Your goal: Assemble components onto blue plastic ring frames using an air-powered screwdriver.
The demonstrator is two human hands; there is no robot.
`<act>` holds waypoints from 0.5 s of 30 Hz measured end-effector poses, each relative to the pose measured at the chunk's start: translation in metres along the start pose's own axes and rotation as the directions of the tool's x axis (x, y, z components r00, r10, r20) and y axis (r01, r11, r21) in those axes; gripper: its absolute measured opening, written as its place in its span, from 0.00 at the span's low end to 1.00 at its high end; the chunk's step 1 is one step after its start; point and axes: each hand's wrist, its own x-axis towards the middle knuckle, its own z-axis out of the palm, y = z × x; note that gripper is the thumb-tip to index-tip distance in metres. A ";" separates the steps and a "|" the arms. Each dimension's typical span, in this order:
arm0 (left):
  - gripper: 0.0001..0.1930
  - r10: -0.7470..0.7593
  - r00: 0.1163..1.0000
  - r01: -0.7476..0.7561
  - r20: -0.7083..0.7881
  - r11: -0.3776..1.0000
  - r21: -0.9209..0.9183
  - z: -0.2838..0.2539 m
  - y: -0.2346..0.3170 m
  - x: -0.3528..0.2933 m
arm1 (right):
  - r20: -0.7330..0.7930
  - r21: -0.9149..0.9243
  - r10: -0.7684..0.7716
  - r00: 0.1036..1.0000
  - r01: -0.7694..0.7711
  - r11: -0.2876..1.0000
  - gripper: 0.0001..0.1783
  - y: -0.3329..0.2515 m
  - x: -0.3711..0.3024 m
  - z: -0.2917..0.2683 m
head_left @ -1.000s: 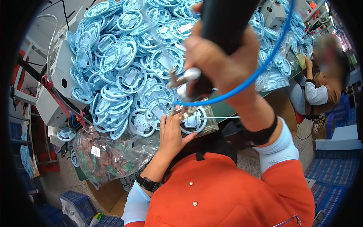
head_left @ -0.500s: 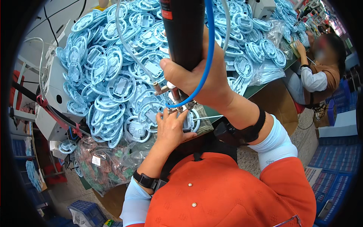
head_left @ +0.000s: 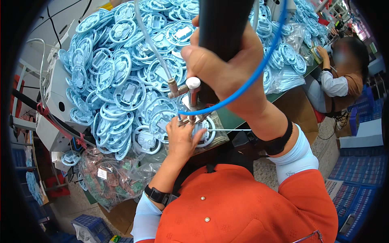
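My right hand (head_left: 233, 75) is wrapped round the thick black body of a power screwdriver (head_left: 222, 30), held upright. A metal screw-feed head (head_left: 193, 95) sits at its lower end, with a clear tube (head_left: 150, 38) and a blue air hose (head_left: 261, 67) joined to it. Below the tip lies a light-blue round plastic part (head_left: 210, 135) with a thin white rod (head_left: 231, 130) pointing right. My left hand (head_left: 179, 141) holds this part at its left side, fingers beside the tip and thumb toward me. The exact contact of tip and part is hidden.
A large heap of similar light-blue round parts (head_left: 129, 93) covers the table beyond my hands. Nearer left is a clear plastic bag (head_left: 121, 178) of red and green pieces. A grey machine box (head_left: 60, 109) stands at left. A co-worker (head_left: 344, 81) sits at right.
My right hand has lifted the screwdriver upward and to the right, exposing more of the metal head. My left hand stays by the part, its fingers shifted slightly.
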 end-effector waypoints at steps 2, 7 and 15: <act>0.18 0.006 1.000 -0.006 -0.003 0.999 0.042 -0.002 -0.005 0.000 | -0.005 0.141 0.037 0.999 -0.036 0.989 0.16 -0.016 0.007 -0.003; 0.20 0.057 0.996 -0.039 -0.072 0.974 0.221 -0.025 -0.018 -0.002 | 0.020 0.128 0.055 0.998 -0.057 0.990 0.16 -0.033 0.014 -0.022; 0.40 0.139 0.965 -0.147 0.221 0.989 0.019 -0.017 -0.004 -0.003 | -0.028 -0.071 -0.022 0.999 0.020 0.997 0.18 0.011 -0.009 -0.006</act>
